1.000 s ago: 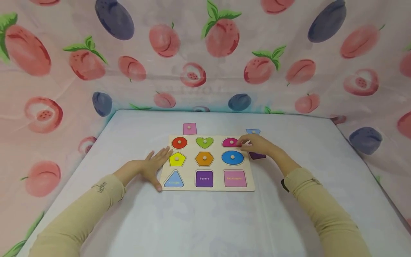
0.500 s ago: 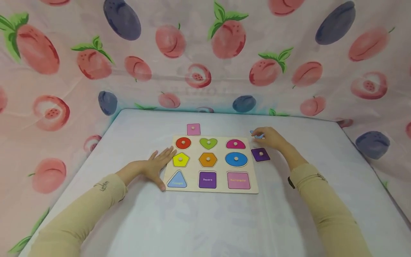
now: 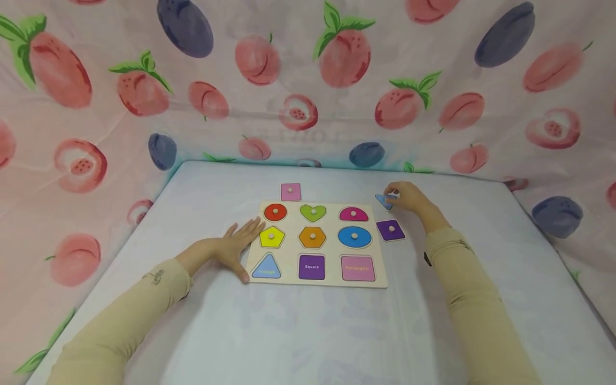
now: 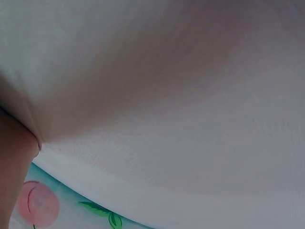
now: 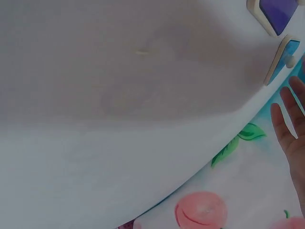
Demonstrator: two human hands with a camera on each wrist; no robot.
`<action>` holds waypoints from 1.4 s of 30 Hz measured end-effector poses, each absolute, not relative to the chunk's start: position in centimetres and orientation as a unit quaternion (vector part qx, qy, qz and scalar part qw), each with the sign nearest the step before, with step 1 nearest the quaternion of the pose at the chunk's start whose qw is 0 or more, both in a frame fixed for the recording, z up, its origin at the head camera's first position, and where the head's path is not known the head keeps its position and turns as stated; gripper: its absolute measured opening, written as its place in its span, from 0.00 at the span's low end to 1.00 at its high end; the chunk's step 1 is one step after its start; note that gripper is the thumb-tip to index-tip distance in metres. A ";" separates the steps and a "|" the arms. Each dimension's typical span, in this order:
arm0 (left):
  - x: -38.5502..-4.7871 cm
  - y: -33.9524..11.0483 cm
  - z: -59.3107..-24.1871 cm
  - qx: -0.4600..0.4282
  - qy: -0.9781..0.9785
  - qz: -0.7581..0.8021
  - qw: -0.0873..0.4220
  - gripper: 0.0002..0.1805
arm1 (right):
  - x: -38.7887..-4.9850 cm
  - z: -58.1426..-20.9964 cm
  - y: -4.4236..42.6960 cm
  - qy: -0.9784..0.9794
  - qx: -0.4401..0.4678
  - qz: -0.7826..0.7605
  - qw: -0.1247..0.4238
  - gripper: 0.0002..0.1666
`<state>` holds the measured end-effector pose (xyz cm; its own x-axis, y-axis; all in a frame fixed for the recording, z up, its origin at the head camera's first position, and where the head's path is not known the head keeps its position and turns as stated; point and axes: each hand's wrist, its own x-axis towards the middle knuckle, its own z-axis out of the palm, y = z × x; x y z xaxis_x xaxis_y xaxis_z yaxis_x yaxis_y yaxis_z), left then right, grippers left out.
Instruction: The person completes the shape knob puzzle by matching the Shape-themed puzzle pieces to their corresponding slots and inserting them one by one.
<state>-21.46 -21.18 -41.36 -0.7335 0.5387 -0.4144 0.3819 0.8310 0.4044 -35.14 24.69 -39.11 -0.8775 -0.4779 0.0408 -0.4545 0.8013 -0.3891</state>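
Note:
A wooden shape puzzle board (image 3: 291, 276) lies on the table. Seated in it are a red circle (image 3: 275, 213), green heart (image 3: 313, 215), magenta half circle (image 3: 354, 218), yellow pentagon (image 3: 270, 244), orange hexagon (image 3: 308, 245) and blue oval (image 3: 346, 240). My left hand (image 3: 232, 250) rests spread on its left edge. My right hand (image 3: 410, 197) has thumb and finger at the knob of the loose blue triangle piece (image 3: 383, 204). Some fingers (image 5: 281, 126) look straight in the right wrist view; whether the knob is pinched cannot be told.
Behind the board lies a pink rectangle piece (image 3: 286, 195). A purple square piece (image 3: 385, 232) sits at the right edge. The front row of recesses shows a printed triangle, square and rectangle. Fruit-patterned cloth (image 3: 337, 123) surrounds the white table (image 3: 308, 331).
My right hand has moved from the half circle, right and back to the blue triangle piece. The purple square is now uncovered. My left hand stays on the board's edge. The head view shifted slightly.

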 end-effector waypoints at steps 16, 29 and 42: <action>-21.5 -21.1 -41.4 0.244 0.919 0.146 0.272 0.76 | -37.2 -39.7 24.7 0.954 -0.193 -0.204 0.108 0.10; -21.7 -21.1 -41.4 0.250 0.920 0.138 0.270 0.76 | -36.9 -40.1 25.1 0.952 -0.208 -0.203 0.098 0.09; -21.7 -21.2 -41.6 0.247 0.920 0.141 0.271 0.77 | -35.7 -39.8 24.4 0.946 -0.252 -0.206 0.012 0.09</action>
<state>-21.75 -21.24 -41.64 -0.7313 0.5302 -0.4291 0.3779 0.8386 0.3923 -35.71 24.39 -39.82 -0.8731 -0.4809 0.0804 -0.4707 0.7882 -0.3964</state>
